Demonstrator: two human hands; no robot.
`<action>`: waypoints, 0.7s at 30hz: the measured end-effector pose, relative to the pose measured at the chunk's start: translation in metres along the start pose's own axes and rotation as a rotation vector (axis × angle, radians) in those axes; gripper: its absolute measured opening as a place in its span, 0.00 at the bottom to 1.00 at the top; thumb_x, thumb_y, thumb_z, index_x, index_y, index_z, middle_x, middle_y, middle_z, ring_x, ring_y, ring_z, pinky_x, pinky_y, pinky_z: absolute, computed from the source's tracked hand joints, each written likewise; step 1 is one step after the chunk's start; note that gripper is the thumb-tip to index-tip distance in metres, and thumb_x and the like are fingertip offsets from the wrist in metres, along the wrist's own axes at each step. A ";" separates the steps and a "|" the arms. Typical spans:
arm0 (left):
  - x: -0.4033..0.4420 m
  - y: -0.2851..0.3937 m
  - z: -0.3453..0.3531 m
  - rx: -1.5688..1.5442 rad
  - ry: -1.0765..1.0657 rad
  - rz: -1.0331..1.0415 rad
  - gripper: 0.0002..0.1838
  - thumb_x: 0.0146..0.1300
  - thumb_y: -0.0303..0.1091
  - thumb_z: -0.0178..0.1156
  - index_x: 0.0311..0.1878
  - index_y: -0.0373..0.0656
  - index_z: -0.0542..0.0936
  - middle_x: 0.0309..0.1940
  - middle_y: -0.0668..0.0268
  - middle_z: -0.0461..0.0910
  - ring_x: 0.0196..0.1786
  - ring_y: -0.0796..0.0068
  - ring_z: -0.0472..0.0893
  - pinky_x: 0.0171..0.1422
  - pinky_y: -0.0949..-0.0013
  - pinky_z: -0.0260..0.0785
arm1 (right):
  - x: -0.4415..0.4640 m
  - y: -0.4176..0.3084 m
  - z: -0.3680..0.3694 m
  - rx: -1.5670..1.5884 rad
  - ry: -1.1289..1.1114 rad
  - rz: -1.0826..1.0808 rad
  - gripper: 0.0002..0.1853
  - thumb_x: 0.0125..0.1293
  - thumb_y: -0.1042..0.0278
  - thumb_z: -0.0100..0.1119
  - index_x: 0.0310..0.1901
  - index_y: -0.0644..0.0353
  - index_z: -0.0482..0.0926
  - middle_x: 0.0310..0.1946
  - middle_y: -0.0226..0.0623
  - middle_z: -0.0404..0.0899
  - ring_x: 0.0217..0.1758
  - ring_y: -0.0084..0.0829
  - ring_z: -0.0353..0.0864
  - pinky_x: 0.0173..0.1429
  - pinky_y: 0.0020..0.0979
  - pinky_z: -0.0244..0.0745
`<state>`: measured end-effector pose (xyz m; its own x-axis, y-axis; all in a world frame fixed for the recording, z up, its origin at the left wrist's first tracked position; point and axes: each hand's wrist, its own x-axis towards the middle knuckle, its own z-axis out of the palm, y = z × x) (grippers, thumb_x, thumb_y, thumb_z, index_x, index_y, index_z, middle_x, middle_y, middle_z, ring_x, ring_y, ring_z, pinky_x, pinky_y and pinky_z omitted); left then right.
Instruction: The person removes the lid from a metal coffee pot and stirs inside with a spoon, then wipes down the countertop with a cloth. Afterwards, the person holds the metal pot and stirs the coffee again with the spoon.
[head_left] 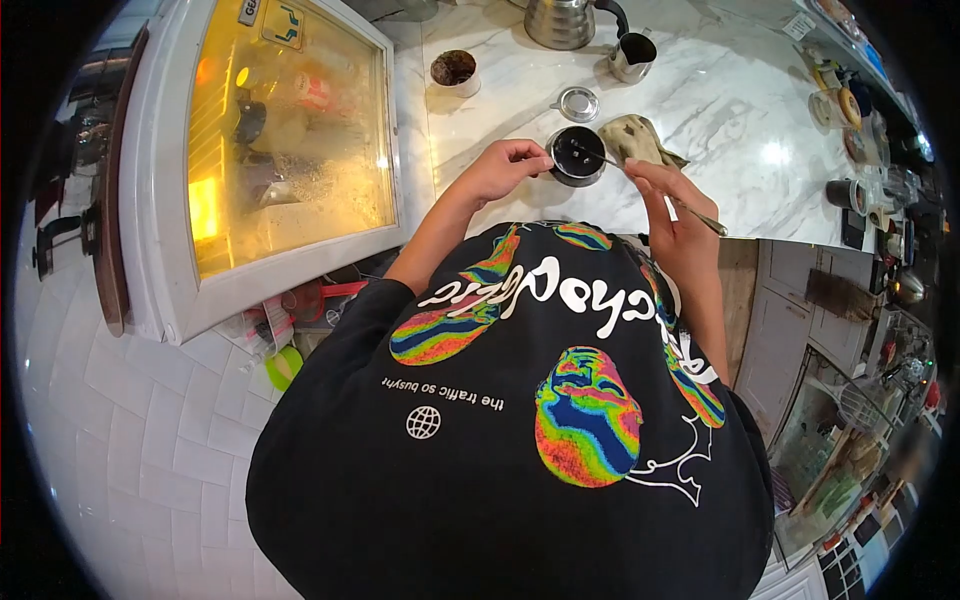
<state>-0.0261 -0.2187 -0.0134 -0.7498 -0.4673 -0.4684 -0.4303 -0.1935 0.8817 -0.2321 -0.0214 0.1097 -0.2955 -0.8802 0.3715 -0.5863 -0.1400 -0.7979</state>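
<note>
A small round cup [566,181] of dark liquid stands on the marble counter in front of me. My left hand [508,168] has its thumb and fingers closed at the cup's left rim. In my right hand [676,198] is a long thin metal spoon [600,156], its handle end sticking out toward the lower right. The spoon's front end reaches into the dark liquid, so its tip is hidden. Just behind the cup lies a small round metal lid [578,103]. A stained, crumpled cloth [640,138] rests right of the cup, near my right hand.
Farther back stand a metal gooseneck kettle [560,24], a small metal pitcher [633,60] and a white cup [462,88] with dark brown contents. A glass-doored fridge [300,140] flanks my left side. Several jars and a dark cup [846,194] line the right edge.
</note>
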 end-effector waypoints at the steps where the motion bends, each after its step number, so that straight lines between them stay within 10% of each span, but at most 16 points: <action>1: 0.000 0.000 0.000 -0.003 -0.004 0.002 0.12 0.74 0.45 0.70 0.50 0.49 0.89 0.42 0.76 0.87 0.47 0.84 0.82 0.50 0.73 0.69 | -0.001 0.001 0.000 -0.004 0.011 -0.008 0.16 0.73 0.85 0.63 0.58 0.58 0.87 0.48 0.45 0.91 0.46 0.43 0.92 0.48 0.33 0.84; 21: 0.000 0.000 -0.001 0.001 -0.018 0.003 0.13 0.74 0.47 0.70 0.52 0.51 0.89 0.43 0.78 0.87 0.48 0.85 0.81 0.52 0.71 0.69 | 0.005 0.004 0.002 -0.054 0.036 -0.061 0.18 0.73 0.84 0.62 0.60 0.57 0.86 0.47 0.47 0.90 0.43 0.46 0.91 0.46 0.35 0.84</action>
<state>-0.0255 -0.2200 -0.0132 -0.7603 -0.4521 -0.4664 -0.4282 -0.1910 0.8833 -0.2346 -0.0272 0.1074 -0.2838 -0.8539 0.4362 -0.6438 -0.1675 -0.7467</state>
